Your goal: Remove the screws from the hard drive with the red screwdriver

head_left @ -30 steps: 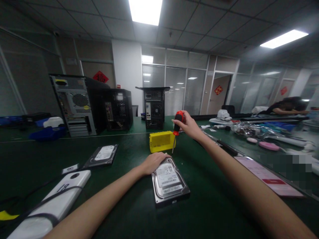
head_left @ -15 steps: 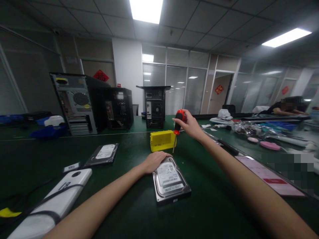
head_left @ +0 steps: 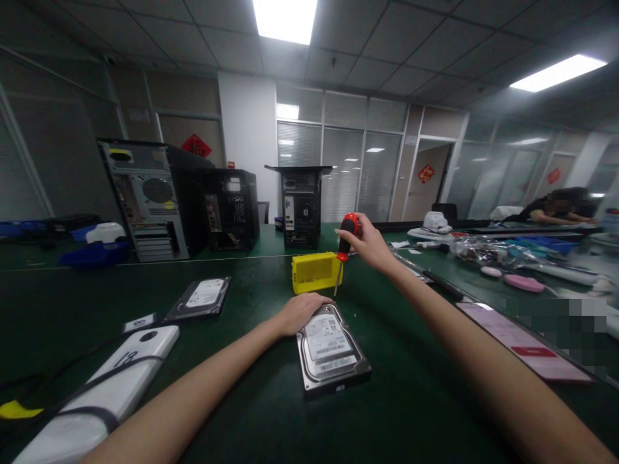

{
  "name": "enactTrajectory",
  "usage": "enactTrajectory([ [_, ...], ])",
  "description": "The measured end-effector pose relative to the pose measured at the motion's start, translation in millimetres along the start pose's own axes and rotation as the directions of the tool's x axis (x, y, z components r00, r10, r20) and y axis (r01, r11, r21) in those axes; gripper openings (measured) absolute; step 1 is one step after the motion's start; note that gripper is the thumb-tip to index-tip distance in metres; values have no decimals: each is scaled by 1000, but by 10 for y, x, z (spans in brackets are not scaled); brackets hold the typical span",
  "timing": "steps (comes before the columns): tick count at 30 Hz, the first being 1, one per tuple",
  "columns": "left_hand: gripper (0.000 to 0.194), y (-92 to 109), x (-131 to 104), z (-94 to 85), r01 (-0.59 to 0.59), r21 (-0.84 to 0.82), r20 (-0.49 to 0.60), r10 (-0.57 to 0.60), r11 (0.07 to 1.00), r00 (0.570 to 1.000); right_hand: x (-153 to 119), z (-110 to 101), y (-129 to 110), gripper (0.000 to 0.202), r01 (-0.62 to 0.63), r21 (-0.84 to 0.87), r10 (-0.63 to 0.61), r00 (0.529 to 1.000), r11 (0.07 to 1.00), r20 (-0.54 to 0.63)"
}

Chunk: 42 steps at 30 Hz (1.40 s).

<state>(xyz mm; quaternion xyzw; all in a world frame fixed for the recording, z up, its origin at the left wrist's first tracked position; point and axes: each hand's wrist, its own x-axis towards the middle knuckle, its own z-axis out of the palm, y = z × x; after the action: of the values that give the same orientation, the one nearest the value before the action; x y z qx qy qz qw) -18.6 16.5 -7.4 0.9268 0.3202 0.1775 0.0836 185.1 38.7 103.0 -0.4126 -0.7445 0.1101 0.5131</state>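
The hard drive [head_left: 331, 345] lay label side up on the worktop [head_left: 261, 419], between your forearms, so its printed face was readable to you. Your left hand [head_left: 300, 314] rested over the far left corner of the hard drive, fingers close together; this placement presumably served to keep the unit from sliding or turning. Whether those fingers also gripped beneath the edge, you could not tell from this view. The fingers of your right hand [head_left: 368, 243] were closed around the handle of the screwdriver [head_left: 343, 245], holding it above the far end of the hard drive. The shaft pointed down and nearly upright, an attitude that likely favoured straight control. The tip was just at the far edge of the hard drive; contact could not be confirmed. The yellow tray [head_left: 316, 258] stood just beyond the hard drive, its open side facing you, probably for easy reach. A second drive [head_left: 206, 292] lay to the left of the hard drive, well apart and outside your working area.
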Motion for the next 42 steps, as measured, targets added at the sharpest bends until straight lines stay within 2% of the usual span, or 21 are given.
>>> enactTrajectory([
  [8, 40, 2, 3, -4, -13, -17, -3, 13, 1000, 1000, 2, 20, 7, 49, 18, 1, -18, 1000, 1000, -24],
  [13, 41, 6, 2, -8, -9, -41, -6, 8, 999, 1000, 31, -49, 2, 51, 0, -14, -2, 996, 1000, -88],
  [17, 43, 6, 5, -4, -5, -50, -14, 4, 999, 1000, 29, -96, 47, 52, -32, -202, 13, 996, 979, -93],
  [19, 44, 3, 5, -1, -10, -50, -13, 9, 999, 1000, 23, -106, 84, 53, -42, -361, 26, 998, 932, -49],
  [21, 43, 1, 1, 1, -12, -49, -13, 11, 999, 1000, 17, -109, 139, 56, -81, -504, 111, 993, 860, 31],
  [23, 43, 1, -4, 1, -9, -48, -12, 9, 999, 1000, 6, -106, 218, 55, -127, -586, 241, 963, 801, 120],
  [25, 41, 5, -9, -4, -5, -49, -10, 5, 999, 1000, -20, -96, 323, 47, -138, -601, 339, 912, 787, 233],
  [28, 41, 14, -11, -14, 3, -52, -9, -4, 999, 1000, -100, -67, 494, 33, -151, -604, 482, 761, 783, 434],
  [31, 43, 22, -7, -22, 7, -59, -10, -8, 998, 1000, -204, -43, 627, 33, -208, -640, 617, 590, 740, 521],
  [33, 44, 23, -4, -23, 5, -65, -8, -6, 998, 1000, -258, -42, 679, 38, -225, -665, 666, 513, 713, 541],
  [34, 44, 22, -3, -23, 5, -68, -8, -5, 998, 1000, -275, -45, 694, 41, -224, -672, 677, 490, 706, 548],
  [36, 45, 17, -1, -19, 4, -71, -8, -4, 997, 1000, -288, -51, 703, 44, -200, -679, 676, 475, 707, 564],
  [38, 45, 10, 0, -13, 4, -72, -8, -4, 997, 1000, -277, -47, 683, 44, -148, -682, 653, 488, 716, 580],
  [42, 44, -8, 6, 7, 12, -70, -7, -13, 997, 1000, -247, 8, 558, 47, 43, -633, 501, 572, 773, 650],
])
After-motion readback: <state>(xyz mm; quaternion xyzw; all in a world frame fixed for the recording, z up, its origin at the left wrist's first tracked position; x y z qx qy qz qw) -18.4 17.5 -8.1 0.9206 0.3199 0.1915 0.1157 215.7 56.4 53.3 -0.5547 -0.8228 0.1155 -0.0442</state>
